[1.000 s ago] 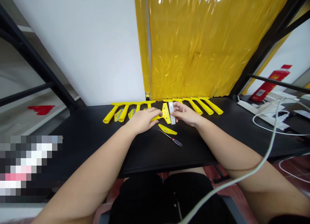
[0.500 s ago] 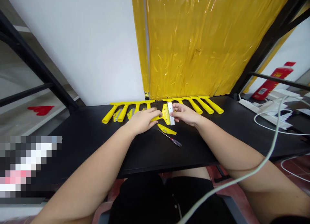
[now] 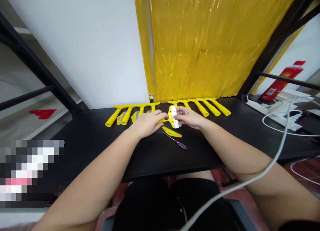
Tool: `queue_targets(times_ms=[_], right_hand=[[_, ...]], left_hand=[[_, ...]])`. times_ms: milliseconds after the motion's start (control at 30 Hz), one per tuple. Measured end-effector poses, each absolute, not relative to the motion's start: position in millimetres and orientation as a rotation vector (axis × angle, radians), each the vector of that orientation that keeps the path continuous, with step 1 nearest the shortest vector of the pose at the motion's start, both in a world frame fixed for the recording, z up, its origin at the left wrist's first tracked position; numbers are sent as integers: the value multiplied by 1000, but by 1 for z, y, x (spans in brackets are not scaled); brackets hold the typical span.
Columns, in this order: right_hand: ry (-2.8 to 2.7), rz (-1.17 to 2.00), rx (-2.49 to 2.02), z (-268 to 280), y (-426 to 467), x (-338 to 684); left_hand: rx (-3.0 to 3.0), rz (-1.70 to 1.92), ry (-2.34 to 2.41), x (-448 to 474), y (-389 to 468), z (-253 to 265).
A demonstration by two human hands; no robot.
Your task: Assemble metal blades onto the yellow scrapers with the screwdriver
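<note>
My left hand (image 3: 147, 124) is closed around the handle of a yellow scraper (image 3: 170, 119), with the head pointing right. Between the fingers and thumb of my right hand (image 3: 188, 118) is a flat silvery-white blade (image 3: 175, 117) with small holes. It lies against the scraper head, covering part of its front edge; whether it is seated there I cannot tell. Just below sits a loose yellow cover plate (image 3: 172, 132) with small metal bits on it. A screwdriver (image 3: 181, 145) with a dark translucent handle rests on the table, its tip near that plate.
Several yellow scraper handles (image 3: 200, 106) line the back of the black table (image 3: 155, 157), left and right. Metal-faced yellow pieces (image 3: 121, 118) lie among the left ones. At right are a red bottle (image 3: 282, 81) and white strips. A pale cable (image 3: 250, 181) crosses before my right arm.
My right hand has brought the blade slightly left, so it overlaps more of the scraper head. The left hand keeps its hold, and the plate and screwdriver lie as before.
</note>
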State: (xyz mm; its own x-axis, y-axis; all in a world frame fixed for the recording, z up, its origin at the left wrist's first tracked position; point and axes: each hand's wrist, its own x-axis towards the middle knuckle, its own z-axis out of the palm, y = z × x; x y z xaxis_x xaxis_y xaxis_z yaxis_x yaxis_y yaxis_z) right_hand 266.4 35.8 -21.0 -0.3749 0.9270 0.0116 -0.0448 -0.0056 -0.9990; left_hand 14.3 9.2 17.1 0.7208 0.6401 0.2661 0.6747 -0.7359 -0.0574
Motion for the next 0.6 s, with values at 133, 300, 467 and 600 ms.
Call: queue_targets(times_ms=[133,300,467,600], right_hand=[[-1531,1467,-999,-20,35,264],[-1541,1376,-1003,-22,36,261],[-1560,1338,-1013,-20,36,261],[-1592,1330,-1028,-17,34,260]], left_hand=[[-2752,-331,-1072,16,7,18],[-2760,-284,-1093,18,3,21],[-2786,-275,-1103,20,1,21],[-2804,-274,-1098,20,2,19]])
